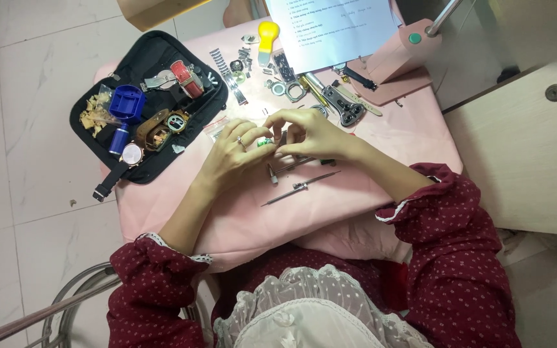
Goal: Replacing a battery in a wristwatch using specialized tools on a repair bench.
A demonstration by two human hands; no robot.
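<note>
My left hand (233, 153) and my right hand (311, 134) meet over the middle of a small table covered with a pink cloth (356, 193). Between the fingertips of both hands sits a small green and silver part (265, 142), mostly hidden by the fingers. A ring shows on my left hand. Just below the hands lie a small hammer (285, 169) and a thin metal pin tool (301, 187) on the cloth.
An open black tool case (146, 106) at the left holds several watches, a blue holder and a red strap. Metal band links, a yellow-handled tool (266, 40) and case openers lie at the back. A pink lamp base (394, 61) and a printed sheet (333, 29) stand behind.
</note>
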